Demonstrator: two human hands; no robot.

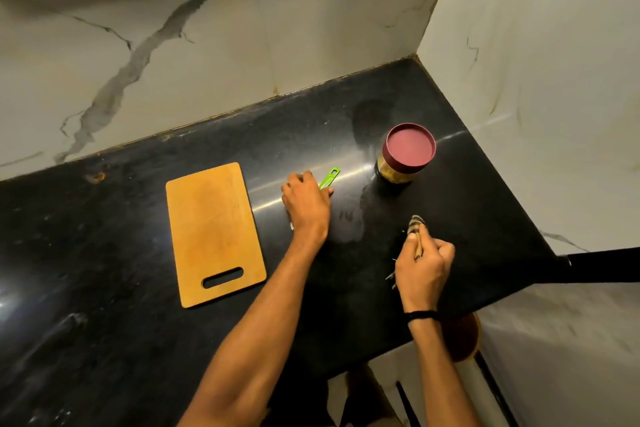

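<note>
The left hand (pixel 306 204) curls over a green-handled knife (pixel 329 178) lying on the black counter (pixel 104 253), likely to lift it. The right hand (pixel 424 265) grips a small striped item (pixel 416 224) above the counter, probably for cutting on the nearby board (pixel 214 232).

**Materials and finishes on the worktop**

Countertop (pixel 104 288): black polished stone, glossy. Cutting board (pixel 214 232): pale wood, smooth, matt. Tool handle (pixel 329 177): bright green plastic. Jar (pixel 394 177): clear body; its lid (pixel 410 146) maroon, matt. Striped item (pixel 416 222): dull, material unclear. Walls (pixel 311 28): veined marble-look tile, satin.
</note>
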